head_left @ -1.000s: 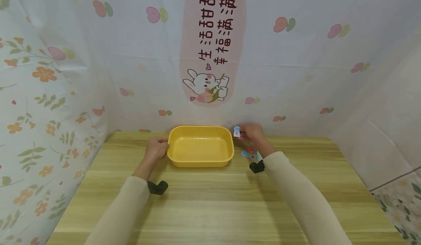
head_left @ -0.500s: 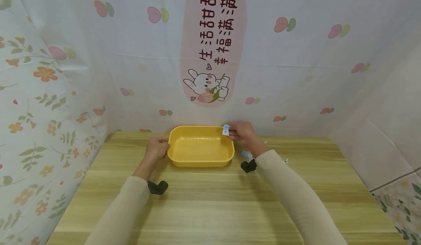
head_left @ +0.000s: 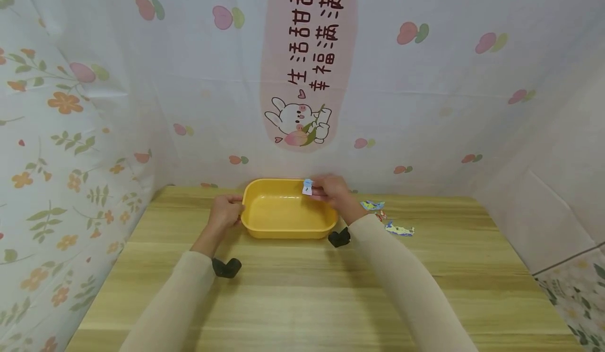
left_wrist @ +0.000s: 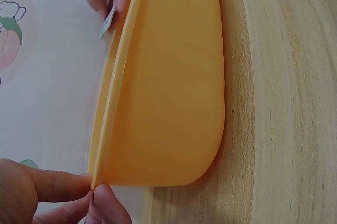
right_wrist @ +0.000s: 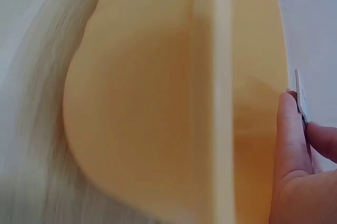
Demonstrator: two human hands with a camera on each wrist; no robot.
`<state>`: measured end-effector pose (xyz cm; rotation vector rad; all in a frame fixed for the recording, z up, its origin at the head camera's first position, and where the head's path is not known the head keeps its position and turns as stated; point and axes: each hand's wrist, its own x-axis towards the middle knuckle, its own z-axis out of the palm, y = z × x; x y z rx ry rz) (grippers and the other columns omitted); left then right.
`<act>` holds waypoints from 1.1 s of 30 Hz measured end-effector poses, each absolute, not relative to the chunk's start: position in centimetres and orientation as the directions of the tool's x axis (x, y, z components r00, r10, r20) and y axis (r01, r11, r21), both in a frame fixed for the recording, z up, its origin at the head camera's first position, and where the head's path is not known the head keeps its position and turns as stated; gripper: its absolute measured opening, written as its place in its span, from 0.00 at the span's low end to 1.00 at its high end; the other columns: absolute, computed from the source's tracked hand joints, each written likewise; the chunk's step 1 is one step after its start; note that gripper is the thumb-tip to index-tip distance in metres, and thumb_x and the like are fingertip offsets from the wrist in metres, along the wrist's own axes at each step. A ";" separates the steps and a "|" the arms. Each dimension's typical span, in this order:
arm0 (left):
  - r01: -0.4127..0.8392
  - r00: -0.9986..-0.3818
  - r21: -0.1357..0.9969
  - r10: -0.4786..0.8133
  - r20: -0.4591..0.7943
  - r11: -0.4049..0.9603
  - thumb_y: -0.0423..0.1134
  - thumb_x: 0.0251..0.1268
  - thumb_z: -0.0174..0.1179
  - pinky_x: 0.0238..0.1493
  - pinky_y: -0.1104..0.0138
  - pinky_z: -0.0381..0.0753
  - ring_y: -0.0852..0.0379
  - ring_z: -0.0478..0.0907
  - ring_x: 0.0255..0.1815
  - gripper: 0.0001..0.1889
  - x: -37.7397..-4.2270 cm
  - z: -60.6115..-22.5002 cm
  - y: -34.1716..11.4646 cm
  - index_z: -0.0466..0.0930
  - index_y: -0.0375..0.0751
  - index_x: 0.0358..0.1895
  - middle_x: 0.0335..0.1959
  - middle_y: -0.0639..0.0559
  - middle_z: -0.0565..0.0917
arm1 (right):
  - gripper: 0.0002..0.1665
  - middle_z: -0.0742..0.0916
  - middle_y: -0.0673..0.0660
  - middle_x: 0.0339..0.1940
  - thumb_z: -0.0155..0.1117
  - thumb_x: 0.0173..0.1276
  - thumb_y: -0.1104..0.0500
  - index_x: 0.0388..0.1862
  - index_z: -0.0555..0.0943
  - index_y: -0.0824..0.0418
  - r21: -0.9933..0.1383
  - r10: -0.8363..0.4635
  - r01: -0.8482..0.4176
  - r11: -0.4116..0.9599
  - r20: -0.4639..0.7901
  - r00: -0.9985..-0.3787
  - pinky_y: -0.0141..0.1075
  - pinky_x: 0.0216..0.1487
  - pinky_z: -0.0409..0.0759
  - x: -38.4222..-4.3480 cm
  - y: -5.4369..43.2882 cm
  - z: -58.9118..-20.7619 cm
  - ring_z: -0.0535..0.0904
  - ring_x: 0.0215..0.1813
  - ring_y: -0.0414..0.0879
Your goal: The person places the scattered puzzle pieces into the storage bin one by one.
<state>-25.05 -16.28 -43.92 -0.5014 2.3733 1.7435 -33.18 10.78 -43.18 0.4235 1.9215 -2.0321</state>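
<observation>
A yellow plastic basin (head_left: 288, 234) stands near the back of the table. My left hand (head_left: 224, 213) pinches its left rim between finger and thumb, which the left wrist view shows up close on the basin's edge (left_wrist: 168, 92). Over the back right of the basin is my right hand (head_left: 332, 190), holding a small flat blue-and-white cutout (head_left: 307, 187) by its edge. In the right wrist view the cutout (right_wrist: 300, 95) appears edge-on, pinched between thumb and fingers, beside the basin's far rim. The basin's inside shows bare yellow in the head view.
Right of the basin lie several flat colourful pieces: a blue-and-yellow one (head_left: 373, 205), a red one (head_left: 381, 216) and a pale yellow-and-blue one (head_left: 399, 230). A black mount (head_left: 339, 237) sits at the right wrist, another (head_left: 227, 268) at the left. Printed cloth (head_left: 425, 105) hangs behind.
My right hand has moved left with the cutout, from beside the basin to over its back right part, uncovering the pieces on the table. My left hand has stayed at the rim.
</observation>
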 end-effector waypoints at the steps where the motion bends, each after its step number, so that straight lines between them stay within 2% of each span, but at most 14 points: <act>1: -0.356 -0.932 0.896 -0.175 -0.319 0.265 0.28 0.67 0.53 0.27 0.69 0.80 0.60 0.72 0.24 0.19 -25.1 -43.9 -16.3 0.75 0.30 0.60 0.39 0.42 0.77 | 0.16 0.84 0.56 0.26 0.57 0.70 0.68 0.55 0.76 0.73 -0.903 -0.024 0.427 -0.053 -0.426 -0.904 0.46 0.48 0.81 -33.2 10.4 -43.2 0.84 0.25 0.44; 5: -0.362 -0.929 0.896 -0.176 -0.325 0.257 0.28 0.67 0.53 0.27 0.69 0.80 0.60 0.72 0.23 0.18 -25.1 -44.0 -16.4 0.76 0.30 0.60 0.37 0.44 0.77 | 0.16 0.85 0.57 0.28 0.58 0.69 0.69 0.54 0.77 0.73 -0.887 -0.058 0.458 -0.061 -0.455 -0.889 0.46 0.49 0.80 -33.0 9.0 -43.4 0.84 0.26 0.45; 11: -0.360 -0.930 0.898 -0.178 -0.322 0.254 0.29 0.68 0.53 0.27 0.69 0.79 0.60 0.72 0.23 0.18 -25.1 -44.0 -16.5 0.75 0.30 0.60 0.37 0.45 0.76 | 0.18 0.85 0.59 0.29 0.59 0.68 0.70 0.55 0.78 0.74 -0.869 -0.111 0.493 -0.042 -0.486 -0.867 0.40 0.40 0.84 -32.8 7.0 -43.8 0.85 0.26 0.45; 18: -0.356 -0.932 0.899 -0.171 -0.320 0.257 0.29 0.68 0.53 0.26 0.70 0.79 0.61 0.71 0.21 0.19 -25.0 -43.8 -16.4 0.75 0.30 0.61 0.37 0.43 0.77 | 0.18 0.85 0.61 0.34 0.58 0.69 0.70 0.57 0.77 0.72 -0.849 -0.127 0.527 -0.040 -0.518 -0.846 0.44 0.49 0.81 -33.0 5.5 -44.5 0.85 0.29 0.46; 27: -0.362 -0.930 0.891 -0.177 -0.323 0.273 0.29 0.67 0.54 0.27 0.69 0.80 0.60 0.71 0.22 0.19 -25.0 -43.9 -16.4 0.75 0.31 0.61 0.35 0.45 0.76 | 0.14 0.84 0.60 0.33 0.62 0.67 0.69 0.51 0.79 0.71 -0.830 -0.086 0.557 -0.037 -0.553 -0.829 0.39 0.45 0.83 -33.2 4.7 -45.0 0.86 0.30 0.48; 33: -0.356 -0.932 0.898 -0.171 -0.320 0.260 0.29 0.67 0.54 0.25 0.71 0.78 0.60 0.72 0.22 0.20 -25.1 -44.0 -16.4 0.75 0.31 0.61 0.38 0.42 0.77 | 0.16 0.86 0.60 0.30 0.61 0.66 0.71 0.53 0.80 0.71 -0.831 -0.089 0.552 -0.063 -0.546 -0.833 0.43 0.45 0.84 -33.1 3.2 -45.4 0.85 0.28 0.47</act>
